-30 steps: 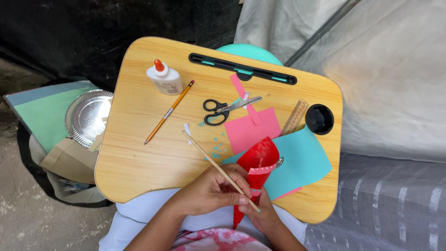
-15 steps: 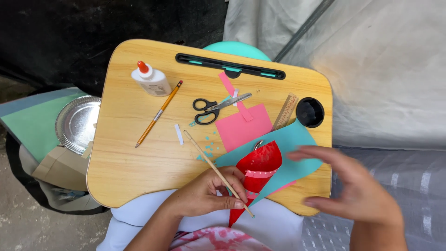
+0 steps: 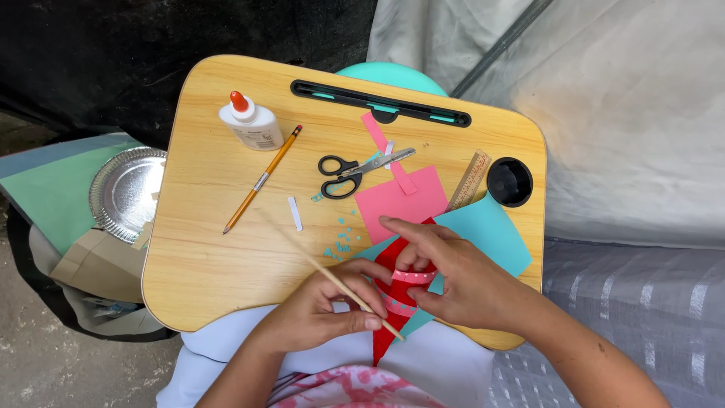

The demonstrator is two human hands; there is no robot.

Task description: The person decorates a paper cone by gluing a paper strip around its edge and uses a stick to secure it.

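Pale wood grain covers the lap surface (image 3: 204, 249), a rounded tray with a black slot along its far edge and a black cup hole (image 3: 509, 181) at the far right corner. Taking the scissors (image 3: 355, 169) at its middle as landmark: a white glue bottle (image 3: 251, 124) with an orange cap stands to their left, a pencil (image 3: 262, 180) lies slanted just left of them, a pink paper square (image 3: 400, 201) lies just on their near side, and a wooden ruler (image 3: 470, 180) lies to their right. Teal paper (image 3: 487, 234) lies nearer than the scissors, toward the right. On its near edge sits the red paper cone (image 3: 393, 302). The left hand (image 3: 321, 310) pinches a thin wooden stick (image 3: 343, 291) against the cone; the right hand (image 3: 453, 276) pinches a pink dotted strip (image 3: 414, 277) around it. Left of the surface, a silver foil plate (image 3: 124, 193) rests on stacked green paper; grey cloth hangs behind.
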